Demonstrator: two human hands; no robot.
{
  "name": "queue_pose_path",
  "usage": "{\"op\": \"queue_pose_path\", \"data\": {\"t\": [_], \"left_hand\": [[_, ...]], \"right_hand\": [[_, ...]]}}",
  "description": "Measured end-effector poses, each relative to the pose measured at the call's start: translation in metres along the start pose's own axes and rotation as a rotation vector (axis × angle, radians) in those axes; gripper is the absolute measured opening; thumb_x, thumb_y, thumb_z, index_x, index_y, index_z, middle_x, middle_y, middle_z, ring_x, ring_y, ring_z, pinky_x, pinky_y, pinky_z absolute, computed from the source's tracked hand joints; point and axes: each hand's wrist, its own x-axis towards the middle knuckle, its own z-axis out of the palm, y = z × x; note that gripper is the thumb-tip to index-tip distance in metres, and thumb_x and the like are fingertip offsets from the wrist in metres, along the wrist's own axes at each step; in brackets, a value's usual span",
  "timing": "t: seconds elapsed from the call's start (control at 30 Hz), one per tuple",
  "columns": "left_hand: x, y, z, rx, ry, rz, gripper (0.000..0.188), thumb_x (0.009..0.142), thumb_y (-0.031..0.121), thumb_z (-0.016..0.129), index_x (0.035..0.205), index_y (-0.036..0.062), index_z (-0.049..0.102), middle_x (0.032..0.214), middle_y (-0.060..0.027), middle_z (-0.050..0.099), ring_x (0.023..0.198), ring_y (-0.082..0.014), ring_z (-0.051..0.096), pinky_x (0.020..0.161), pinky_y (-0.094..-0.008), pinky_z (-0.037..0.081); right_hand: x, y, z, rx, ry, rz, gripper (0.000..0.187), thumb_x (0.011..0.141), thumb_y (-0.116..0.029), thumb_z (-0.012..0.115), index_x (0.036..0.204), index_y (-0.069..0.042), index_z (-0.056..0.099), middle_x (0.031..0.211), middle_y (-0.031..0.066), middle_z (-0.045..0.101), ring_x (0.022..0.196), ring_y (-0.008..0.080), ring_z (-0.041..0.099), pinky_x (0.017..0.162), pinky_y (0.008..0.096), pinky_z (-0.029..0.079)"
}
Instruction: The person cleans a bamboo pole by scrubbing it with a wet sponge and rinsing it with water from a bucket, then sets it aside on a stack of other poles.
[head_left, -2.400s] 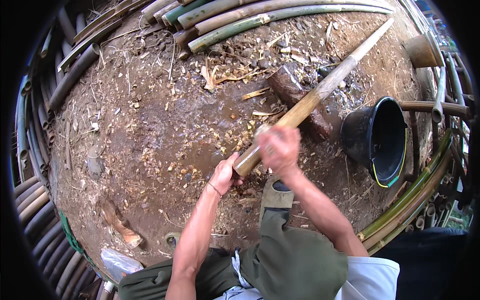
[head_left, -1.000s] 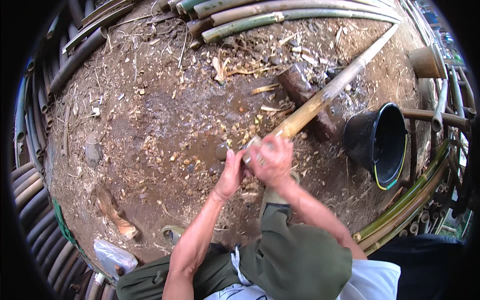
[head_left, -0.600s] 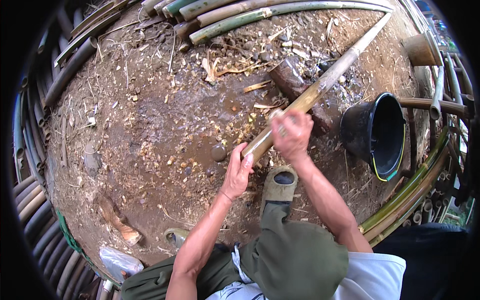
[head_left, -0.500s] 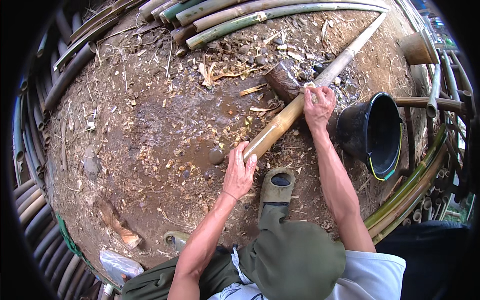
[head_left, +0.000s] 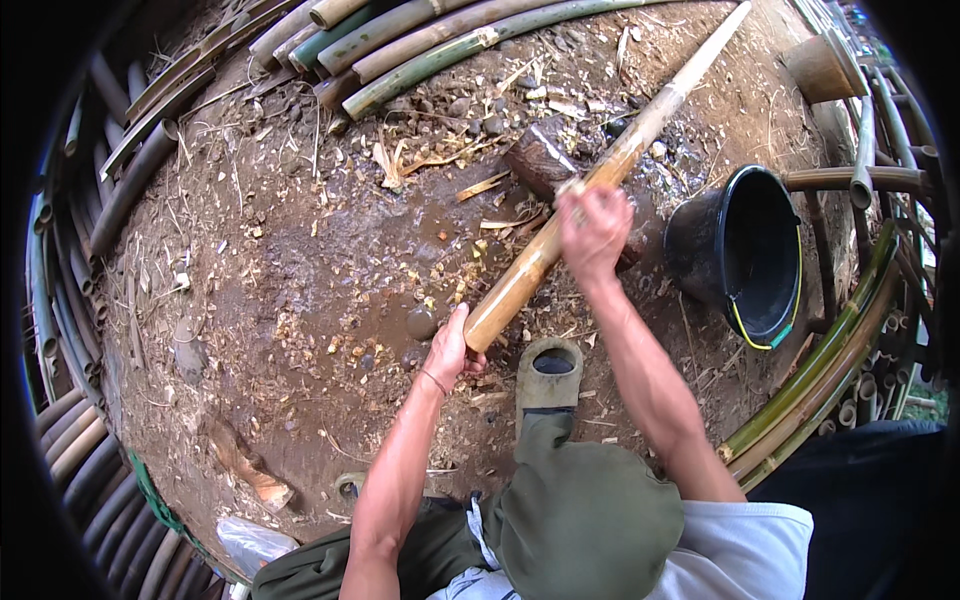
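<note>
A long bamboo pole (head_left: 530, 262) slants from near my feet to the far right, its nearer half wet and yellowish-brown, its far part paler and duller. My left hand (head_left: 452, 352) grips the near end, thumb along the side and fingers curled under. Partway up the pole my right hand (head_left: 597, 228) is closed on a pale wad (head_left: 571, 187), pressed to the pole's upper face. Most of the wad is hidden by the fingers. Beneath the pole, a short dark wooden log (head_left: 540, 160) lies crosswise beyond my right hand.
A black bucket (head_left: 705, 240) lies tipped toward the right, close to my right forearm. Bamboo poles (head_left: 430, 75) are stacked at the back, with more at left and right. Wood chips and stones litter the damp soil. My shoe (head_left: 549, 375) stands below the pole's near end.
My right hand has slid down the pole toward me with the wad. My left hand has shifted down-left and now wraps the pole's end. The pole has moved slightly toward me.
</note>
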Motion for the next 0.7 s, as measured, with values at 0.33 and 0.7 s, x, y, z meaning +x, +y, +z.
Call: {"op": "queue_pose_path", "data": {"t": [0.33, 0.7], "left_hand": [[-0.008, -0.027, 0.022, 0.034, 0.193, 0.345, 0.059, 0.104, 0.059, 0.034, 0.108, 0.0069, 0.059, 0.065, -0.0042, 0.057, 0.048, -0.0088, 0.049, 0.04, -0.0241, 0.039], [-0.006, -0.002, -0.006, -0.12, -0.121, -0.186, 0.066, 0.101, 0.053, 0.021, 0.093, 0.0012, 0.062, 0.056, -0.0044, 0.053, 0.046, -0.0171, 0.051, 0.043, -0.0292, 0.039]], "right_hand": [[0.017, 0.024, -0.007, -0.006, 0.056, 0.01, 0.022, 0.092, -0.034, 0.069, 0.092, -0.012, 0.074, 0.096, 0.0103, 0.061, 0.086, 0.0243, 0.054, 0.073, 0.0412, 0.042], [-0.035, -0.043, -0.026, 0.114, -0.059, -0.187, 0.014, 0.091, -0.029, 0.07, 0.09, -0.015, 0.072, 0.093, 0.0089, 0.061, 0.08, 0.0215, 0.053, 0.068, 0.0362, 0.038]]}}
